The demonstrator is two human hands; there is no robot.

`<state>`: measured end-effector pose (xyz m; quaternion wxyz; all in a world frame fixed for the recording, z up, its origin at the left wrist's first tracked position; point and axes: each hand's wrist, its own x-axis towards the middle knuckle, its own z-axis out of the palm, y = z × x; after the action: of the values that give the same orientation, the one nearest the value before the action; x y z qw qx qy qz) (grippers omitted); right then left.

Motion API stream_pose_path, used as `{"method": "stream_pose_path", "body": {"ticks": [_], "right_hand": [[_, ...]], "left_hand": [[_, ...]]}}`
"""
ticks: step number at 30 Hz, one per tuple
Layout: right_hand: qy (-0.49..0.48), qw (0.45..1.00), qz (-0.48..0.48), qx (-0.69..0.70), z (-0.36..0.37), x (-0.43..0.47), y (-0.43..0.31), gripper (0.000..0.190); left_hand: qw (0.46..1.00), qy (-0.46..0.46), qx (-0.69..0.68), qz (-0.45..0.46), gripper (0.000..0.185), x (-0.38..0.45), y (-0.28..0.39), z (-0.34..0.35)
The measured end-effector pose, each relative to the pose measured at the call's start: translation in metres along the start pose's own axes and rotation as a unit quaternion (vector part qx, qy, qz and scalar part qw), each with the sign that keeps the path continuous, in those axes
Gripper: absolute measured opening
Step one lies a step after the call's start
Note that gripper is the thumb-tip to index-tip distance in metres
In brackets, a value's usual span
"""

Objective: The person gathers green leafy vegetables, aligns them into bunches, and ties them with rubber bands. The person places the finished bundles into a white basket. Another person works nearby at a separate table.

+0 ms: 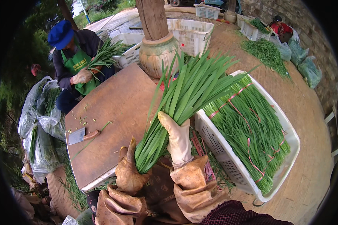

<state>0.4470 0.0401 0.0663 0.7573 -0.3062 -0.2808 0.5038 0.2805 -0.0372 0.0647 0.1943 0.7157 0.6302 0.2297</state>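
A thick bunch of green Chinese chives (186, 90) slants up and to the right before me, over the right edge of a brown board (115, 95). My right hand (176, 137), in a pale rubber glove, grips it around the middle with the thumb raised along the leaves. My left hand (132, 171), in a stained brownish glove, cups the bunch's lower end, which hides part of its fingers. On the board's left side lies a small cleaver (83, 136) with a wooden handle. Cut stem bits (83, 121) and one loose leaf (91, 140) are scattered near it.
On my right stands a white plastic crate (294, 143) of chives tied with pink strips. Across the board, a co-worker (79, 62) holds another bunch. A wooden post on a stone base (159, 53) rises beyond. Clear plastic bags (45, 135) of greens stand left.
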Motion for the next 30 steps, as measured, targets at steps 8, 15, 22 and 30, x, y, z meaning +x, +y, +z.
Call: {"method": "stream_pose_path", "body": {"ticks": [8, 15, 22, 30], "right_hand": [[-0.046, 0.993, 0.104, 0.041, 0.009, -0.018, -0.03, 0.044], [-0.399, 0.894, 0.184, -0.083, -0.034, -0.082, 0.001, 0.053], [-0.384, 0.84, 0.326, -0.203, -0.114, -0.075, -0.003, 0.043], [-0.332, 0.882, 0.145, -0.3, -0.097, -0.004, -0.108, 0.012]], "left_hand": [[0.998, -0.022, -0.027, 0.045, 0.08, -0.002, 0.006, -0.042], [0.972, -0.192, 0.078, -0.112, 0.086, -0.101, -0.037, -0.083], [0.947, -0.239, 0.063, -0.206, 0.102, -0.121, -0.066, -0.072], [0.935, -0.247, 0.033, -0.252, 0.105, -0.121, -0.061, -0.078]]}}
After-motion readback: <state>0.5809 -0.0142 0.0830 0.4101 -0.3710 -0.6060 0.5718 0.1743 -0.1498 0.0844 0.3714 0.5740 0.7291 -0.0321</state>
